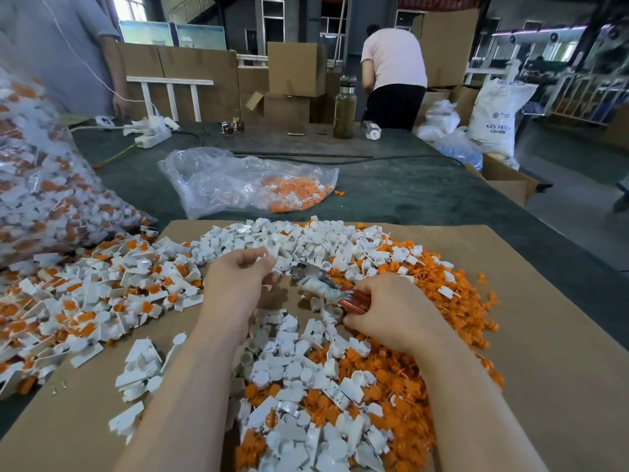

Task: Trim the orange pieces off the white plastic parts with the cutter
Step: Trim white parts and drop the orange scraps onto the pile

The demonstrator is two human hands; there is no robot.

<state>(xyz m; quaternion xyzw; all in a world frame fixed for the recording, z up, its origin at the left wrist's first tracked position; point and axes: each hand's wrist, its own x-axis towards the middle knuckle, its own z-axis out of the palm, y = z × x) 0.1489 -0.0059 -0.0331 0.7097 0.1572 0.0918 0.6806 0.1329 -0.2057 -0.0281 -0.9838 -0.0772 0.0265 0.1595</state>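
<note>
Head view: right hand (388, 311) grips the red-handled cutter (326, 287), blades pointing left toward the left hand (238, 277), which pinches a small white part (263, 256). Untrimmed parts (88, 301) heaped left on cardboard (544, 335) — light, stiff, likely slippery; hold by the white body, orange clear.

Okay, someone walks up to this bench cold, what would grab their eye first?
Probably the sprawling heap of white plastic parts and orange pieces covering the cardboard sheet in front. In the middle of it, the right hand grips a red-handled cutter while the left hand holds a small white part. Beyond, a clear bag with orange offcuts lies on the dark table.
</note>
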